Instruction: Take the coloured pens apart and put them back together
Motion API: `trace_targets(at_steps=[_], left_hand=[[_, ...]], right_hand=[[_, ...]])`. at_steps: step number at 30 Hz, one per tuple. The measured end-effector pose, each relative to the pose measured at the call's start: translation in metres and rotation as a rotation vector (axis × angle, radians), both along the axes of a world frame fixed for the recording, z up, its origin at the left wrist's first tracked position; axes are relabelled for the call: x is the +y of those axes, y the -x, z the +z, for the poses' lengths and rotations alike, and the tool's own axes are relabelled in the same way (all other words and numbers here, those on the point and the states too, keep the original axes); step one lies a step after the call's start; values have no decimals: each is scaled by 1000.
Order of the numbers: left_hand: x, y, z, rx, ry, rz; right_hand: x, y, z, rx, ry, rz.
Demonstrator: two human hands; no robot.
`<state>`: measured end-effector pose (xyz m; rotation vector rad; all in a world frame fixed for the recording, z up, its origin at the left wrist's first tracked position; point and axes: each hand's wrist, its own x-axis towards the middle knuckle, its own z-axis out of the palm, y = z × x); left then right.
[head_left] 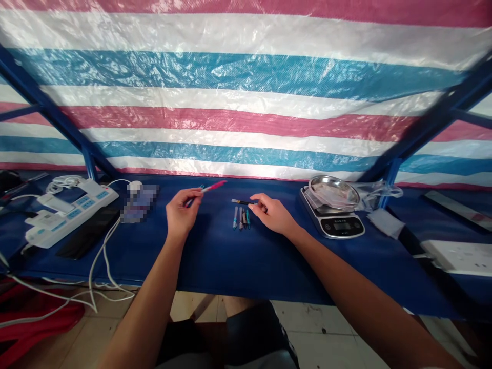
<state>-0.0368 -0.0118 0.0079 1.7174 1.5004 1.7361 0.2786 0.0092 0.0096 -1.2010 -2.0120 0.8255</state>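
Left hand (183,212) is up off the table, fingers clenched on a pink pen (213,186), which sticks out to the right. Right hand (272,213) has a thin dark pen (243,202) pinched between thumb and fingers, sticking out left. Hands are apart, with the two pen tips pointing toward each other across the gap.

Just under the dark pen, a row of pens (241,218) lies side by side on the blue table cover (215,261), close to my right hand but not touching it. Exact count unclear.

Right of that: digital scale (342,225) with a steel dish (333,190) on top, clear plastic bag (380,195) beside it. Far left: white power strip (71,216), white cables (103,256). Striped tarp (246,77) behind.
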Motion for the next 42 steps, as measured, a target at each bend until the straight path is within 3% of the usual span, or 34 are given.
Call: trace_targets(at_steps=[4,6,9,15,23,32,38,42], left_hand=[[-9,-37,-4,-101,106,-377],[-13,-51,-7,-107,158,-465],[-16,-60,-11,-138,215,-525],[-15,-59,-13,-269,296,-503],[-16,-65,-11,-322,362,-505],[-12,-61,-17,-315,303,-426],[-13,-62,-14,-366,300,-466],[-12,-61,-13,-383,280,-470]], right_hand=[[3,1,3,353,280,19],[4,2,4,414,404,55],[2,2,6,418,458,48],[-3,5,12,409,460,97],[-4,9,12,418,478,22],[0,9,2,507,365,49],[-1,9,4,514,414,55],[0,8,4,513,353,80]])
